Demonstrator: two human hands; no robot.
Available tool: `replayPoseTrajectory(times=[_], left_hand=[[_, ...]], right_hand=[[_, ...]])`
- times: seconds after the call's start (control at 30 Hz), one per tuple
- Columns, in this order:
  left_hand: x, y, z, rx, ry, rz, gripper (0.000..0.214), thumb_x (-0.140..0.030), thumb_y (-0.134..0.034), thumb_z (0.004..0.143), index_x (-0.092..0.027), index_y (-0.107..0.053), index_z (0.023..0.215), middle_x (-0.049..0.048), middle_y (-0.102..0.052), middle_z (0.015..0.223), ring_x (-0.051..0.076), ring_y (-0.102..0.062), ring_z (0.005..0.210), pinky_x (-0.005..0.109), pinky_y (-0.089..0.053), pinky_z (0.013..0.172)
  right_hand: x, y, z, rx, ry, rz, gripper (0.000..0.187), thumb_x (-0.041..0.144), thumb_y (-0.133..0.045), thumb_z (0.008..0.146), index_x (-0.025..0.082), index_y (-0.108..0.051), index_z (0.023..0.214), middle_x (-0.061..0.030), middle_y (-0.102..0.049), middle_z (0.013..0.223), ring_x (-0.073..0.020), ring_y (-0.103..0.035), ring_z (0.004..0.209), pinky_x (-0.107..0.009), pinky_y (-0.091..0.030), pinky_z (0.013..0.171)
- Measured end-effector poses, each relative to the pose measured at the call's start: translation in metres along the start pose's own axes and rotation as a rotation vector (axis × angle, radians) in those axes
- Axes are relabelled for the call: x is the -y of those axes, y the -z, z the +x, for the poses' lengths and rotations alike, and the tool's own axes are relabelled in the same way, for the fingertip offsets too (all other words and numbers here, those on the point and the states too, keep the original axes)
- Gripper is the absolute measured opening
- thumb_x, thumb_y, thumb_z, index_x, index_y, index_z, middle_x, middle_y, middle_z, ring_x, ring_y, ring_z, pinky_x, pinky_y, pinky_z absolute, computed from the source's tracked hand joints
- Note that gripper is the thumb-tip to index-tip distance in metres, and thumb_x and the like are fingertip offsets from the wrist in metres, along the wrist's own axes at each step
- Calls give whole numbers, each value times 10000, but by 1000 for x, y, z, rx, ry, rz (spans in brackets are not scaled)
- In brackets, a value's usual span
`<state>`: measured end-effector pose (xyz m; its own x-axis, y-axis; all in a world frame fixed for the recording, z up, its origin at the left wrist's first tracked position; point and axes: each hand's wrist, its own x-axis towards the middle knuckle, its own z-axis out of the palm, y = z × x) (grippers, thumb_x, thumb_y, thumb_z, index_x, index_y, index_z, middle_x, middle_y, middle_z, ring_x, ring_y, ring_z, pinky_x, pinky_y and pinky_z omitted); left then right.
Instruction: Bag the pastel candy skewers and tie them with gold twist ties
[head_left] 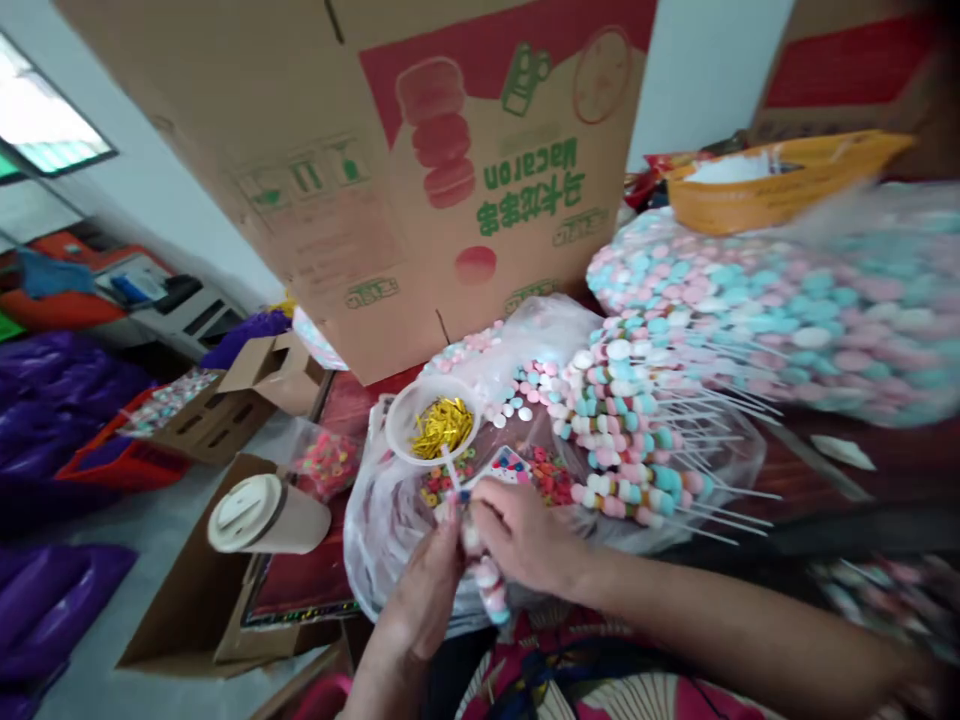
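My left hand (427, 585) and my right hand (517, 530) meet low in the middle, both closed around a thin white stick threaded with pastel marshmallow pieces (487, 585). The stick's top pokes up between the fingers toward a clear cup of gold twist ties (439, 425). Just beyond my hands lies a pile of finished marshmallow skewers (637, 440) in pink, blue and white, resting on a clear plastic bag (375, 520). Loose colourful candy rings (551, 475) sit inside the bag by my right hand.
A big upside-down cardboard box (360, 200) printed "macaron" stands behind. A large clear bag of pastel marshmallows (787, 300) fills the right. A lidded paper cup (262, 512) lies at left near small open cartons (225, 410) and purple bags (52, 390).
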<state>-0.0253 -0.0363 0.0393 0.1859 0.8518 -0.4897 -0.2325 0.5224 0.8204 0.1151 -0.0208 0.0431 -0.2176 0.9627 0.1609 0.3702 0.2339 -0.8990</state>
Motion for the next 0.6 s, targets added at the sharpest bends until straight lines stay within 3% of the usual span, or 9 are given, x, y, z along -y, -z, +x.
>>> replayPoseTrajectory(times=[0.13,0.23,0.3,0.37,0.47,0.53,0.6], left_hand=[[6,-1,1,54,90,79,396,-533,-728,653,-151,-625,648,-8,-530,528,81,-438,429,191,-360,406],[1,3,4,185,177,264,386,-515,-726,664,-147,-611,639,-25,-483,509,55,-336,372,182,-260,353],[-3,5,7,273,175,475,381,-527,-687,696,-159,-611,633,-33,-446,475,68,-329,364,199,-253,360],[-4,4,15,298,-20,768,350,-489,-651,738,-171,-610,599,-22,-471,478,98,-397,411,221,-314,422],[3,-11,34,266,-564,1239,300,-372,-588,789,-188,-630,555,-1,-556,506,141,-498,509,270,-393,575],[14,-34,46,283,-887,1471,260,-304,-553,801,-205,-655,583,2,-613,533,169,-560,568,353,-421,758],[26,-64,48,317,-1123,1613,214,-248,-529,816,-219,-680,668,11,-691,655,198,-611,664,483,-326,960]], right_hand=[[-2,2,-11,142,69,-361,165,203,-414,843,179,-517,716,-12,-543,606,-124,-430,545,-256,-243,507],[-11,24,-10,287,87,-487,170,237,-458,850,182,-581,746,-21,-610,654,-130,-476,565,-257,-236,496],[-17,46,-9,317,83,-588,176,266,-486,852,181,-612,762,-36,-641,697,-146,-513,595,-264,-256,503],[-18,68,-13,207,20,-693,191,253,-470,871,155,-629,827,-78,-656,778,-181,-554,683,-280,-322,554],[-16,86,-28,-58,107,-810,261,256,-413,909,118,-600,1027,-144,-636,1013,-257,-553,936,-375,-402,759],[-20,87,-43,-57,226,-868,292,246,-414,907,102,-561,1114,-153,-624,1077,-273,-535,1010,-450,-389,860],[-32,89,-66,62,154,-852,280,208,-466,865,82,-558,1098,-136,-656,997,-254,-574,937,-454,-414,857]])
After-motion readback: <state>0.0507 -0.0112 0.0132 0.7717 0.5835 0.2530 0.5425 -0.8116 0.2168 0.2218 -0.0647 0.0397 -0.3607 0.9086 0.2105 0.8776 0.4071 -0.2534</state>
